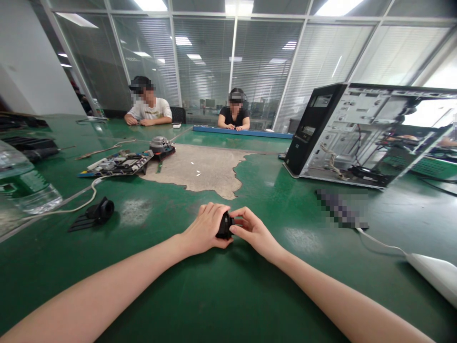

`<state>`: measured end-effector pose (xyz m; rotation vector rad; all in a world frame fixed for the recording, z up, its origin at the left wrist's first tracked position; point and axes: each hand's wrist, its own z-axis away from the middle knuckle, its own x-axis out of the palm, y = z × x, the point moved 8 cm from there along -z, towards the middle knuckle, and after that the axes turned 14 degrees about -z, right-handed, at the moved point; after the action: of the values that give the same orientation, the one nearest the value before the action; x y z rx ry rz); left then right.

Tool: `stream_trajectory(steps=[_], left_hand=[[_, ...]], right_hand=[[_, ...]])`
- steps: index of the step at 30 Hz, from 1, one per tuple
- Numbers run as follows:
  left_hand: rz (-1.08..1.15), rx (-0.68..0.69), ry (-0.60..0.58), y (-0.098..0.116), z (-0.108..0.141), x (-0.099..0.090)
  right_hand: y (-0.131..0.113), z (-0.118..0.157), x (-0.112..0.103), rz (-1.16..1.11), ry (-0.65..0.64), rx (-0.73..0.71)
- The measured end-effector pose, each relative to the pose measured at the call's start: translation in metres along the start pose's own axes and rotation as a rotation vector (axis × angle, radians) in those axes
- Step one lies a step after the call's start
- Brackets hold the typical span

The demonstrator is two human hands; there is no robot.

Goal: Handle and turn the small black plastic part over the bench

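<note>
My left hand (205, 229) is wrapped round a small black part (224, 226) just above the green table, its fingers over the top and the thumb below. The part looks rounded and ridged; its exact kind I cannot make out, since the left palm and fingers cover much of it. From the other side, my right hand (254, 232) pinches the part's right end between thumb and fingertips. Off to the left on the table lies a black plastic piece (97, 212) with a round collar and a flat slotted foot, touched by neither hand.
A circuit board (119, 164) and a fan-topped cooler (162, 145) sit beyond, near a bare worn patch (200, 171). Right stands an opened computer case (332, 138); nearer are a pixelated phone-like object (339, 209) and a white cabled device (433, 274). A bottle (26, 181) stands left. Two people sit opposite.
</note>
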<state>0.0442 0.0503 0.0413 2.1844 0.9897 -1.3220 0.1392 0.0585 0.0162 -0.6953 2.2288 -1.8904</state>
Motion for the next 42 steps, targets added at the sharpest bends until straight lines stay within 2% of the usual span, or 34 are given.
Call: stream_trajectory(steps=[8,18,26,31,38,41,42], left_hand=[[0.01,-0.02,0.008,-0.003,0.0,0.002],[0.002,-0.003,0.0,0.0,-0.001,0.001],[0.01,-0.029,0.003,-0.004,0.0,0.003],[0.014,-0.015,0.011,-0.001,-0.001,0.001],[0.018,-0.034,0.001,-0.004,-0.002,0.004],[0.022,-0.059,0.0,-0.007,-0.002,0.004],[0.022,-0.064,-0.002,-0.008,-0.002,0.004]], right_hand=[[0.002,0.002,0.005,0.003,-0.077,0.004],[0.0,0.0,0.001,0.007,-0.008,0.01],[-0.001,0.004,0.007,-0.027,-0.096,-0.022],[0.0,0.003,0.002,0.002,-0.031,-0.001],[-0.009,0.007,0.005,0.092,-0.025,-0.109],[-0.012,0.008,-0.007,0.131,0.061,-0.163],[-0.01,0.007,-0.012,0.105,0.099,-0.138]])
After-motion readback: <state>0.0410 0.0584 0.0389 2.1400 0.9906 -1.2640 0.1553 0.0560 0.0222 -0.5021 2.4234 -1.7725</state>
